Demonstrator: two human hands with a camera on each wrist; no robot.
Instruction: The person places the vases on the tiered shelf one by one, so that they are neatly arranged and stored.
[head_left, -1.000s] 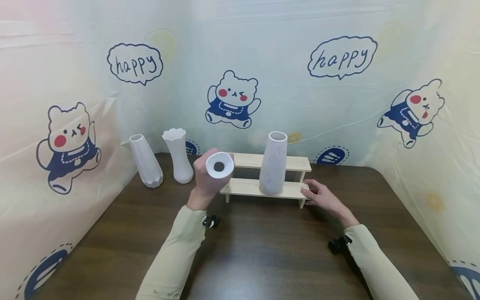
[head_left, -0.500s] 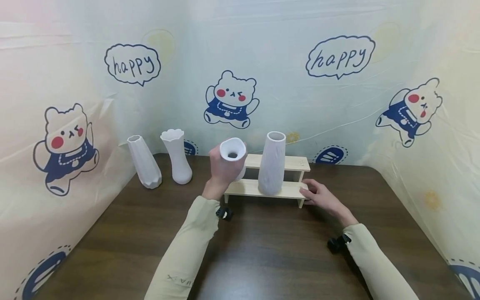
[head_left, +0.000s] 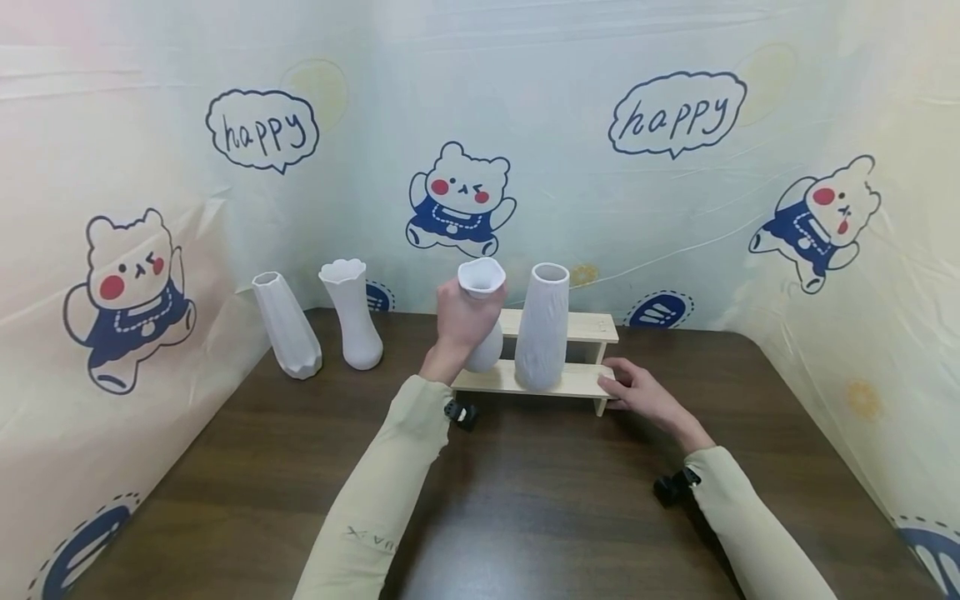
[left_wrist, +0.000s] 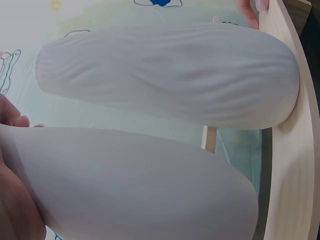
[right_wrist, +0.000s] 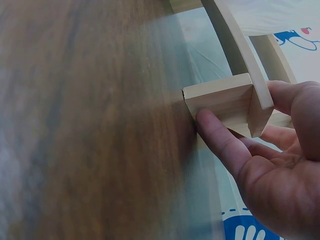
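Observation:
My left hand [head_left: 465, 318] grips a smooth white vase [head_left: 487, 350] round its neck, its flared mouth facing up. The left wrist view puts the held vase's rounded base [left_wrist: 200, 195] a small gap above the lower step of a two-tier wooden shelf [head_left: 581, 380]. Beside it, a textured white vase [head_left: 543, 333] stands upright on that same step. At the shelf's right end, my right hand [head_left: 643, 395] holds the lower step. Seen from the right wrist, one finger [right_wrist: 220, 137] lies against the wooden leg [right_wrist: 220, 102] under the board.
Two more white vases stand on the dark wooden table [head_left: 285, 467] at the back left: a faceted one [head_left: 288, 329] and one with a scalloped rim [head_left: 352, 317]. A printed curtain [head_left: 345, 192] encloses the table at the back and sides.
My left hand has carried the smooth vase rightward and away from me, from left of the shelf to over its lower step, and the vase now appears more upright. The right hand stays put.

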